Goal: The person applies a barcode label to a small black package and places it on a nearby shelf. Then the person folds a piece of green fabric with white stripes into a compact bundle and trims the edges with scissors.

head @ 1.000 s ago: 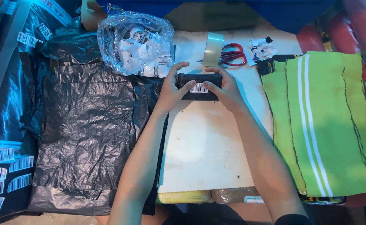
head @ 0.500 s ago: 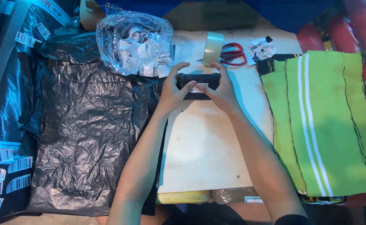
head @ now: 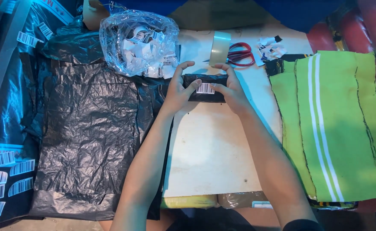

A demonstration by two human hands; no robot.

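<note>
Along the left edge of the surface (head: 213, 158), a stack of flat black plastic bags (head: 89, 137) lies spread within reach of the left arm, ready to be drawn one at a time. Along the right edge, folded green cloth pieces (head: 329, 128) with white stripes are stacked flat. At the far left corner sits a clear plastic bag (head: 138, 42) filled with small white label slips. Near the far edge, a roll of clear tape (head: 219, 48) stands on its rim, touching the red-handled scissors (head: 240, 54); both are kept beyond the working area.

At the middle of the far half of the surface, the small black wrapped packet (head: 205, 87) is gripped from both ends. The left hand (head: 177, 92) is closed on its left end, thumb resting beside the white barcode sticker (head: 205, 88), probably pressing it flat. The right hand (head: 233, 92) clamps the right end, steadying the packet.
</note>
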